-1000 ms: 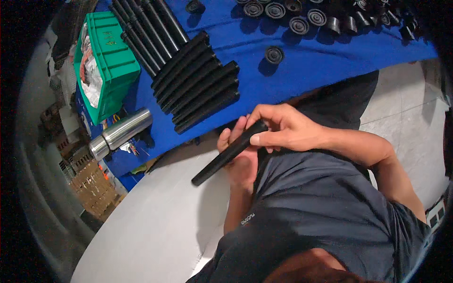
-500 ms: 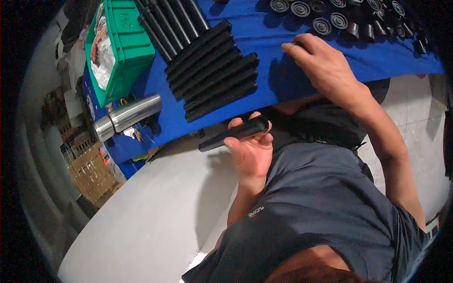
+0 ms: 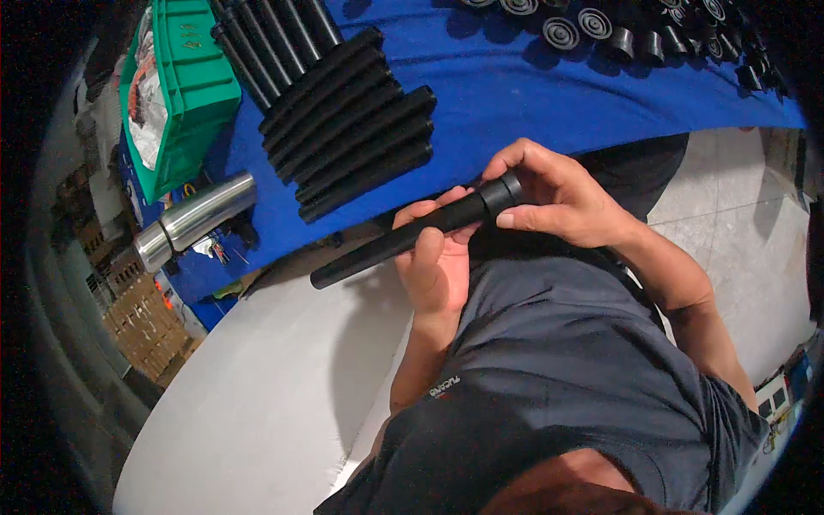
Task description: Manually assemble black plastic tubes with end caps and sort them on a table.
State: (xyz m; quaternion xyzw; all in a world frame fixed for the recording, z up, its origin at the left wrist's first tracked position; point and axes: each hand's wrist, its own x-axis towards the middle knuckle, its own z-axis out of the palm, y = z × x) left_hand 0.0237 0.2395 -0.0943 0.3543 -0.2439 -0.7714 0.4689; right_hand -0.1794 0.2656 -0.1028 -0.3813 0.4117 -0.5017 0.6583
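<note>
Black tube (image 3: 396, 243) is slanting in mid-air across the view's middle, its right end sitting higher. Left hand (image 3: 436, 276) is cradling it between thumb and fingers; right hand (image 3: 571, 202) is pinching a black cap (image 3: 502, 192) at that higher end.

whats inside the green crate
Crumpled white wrapping, with something reddish among it, shows inside the green crate. Whatever lies beneath that top layer is covered and cannot be seen.
</note>
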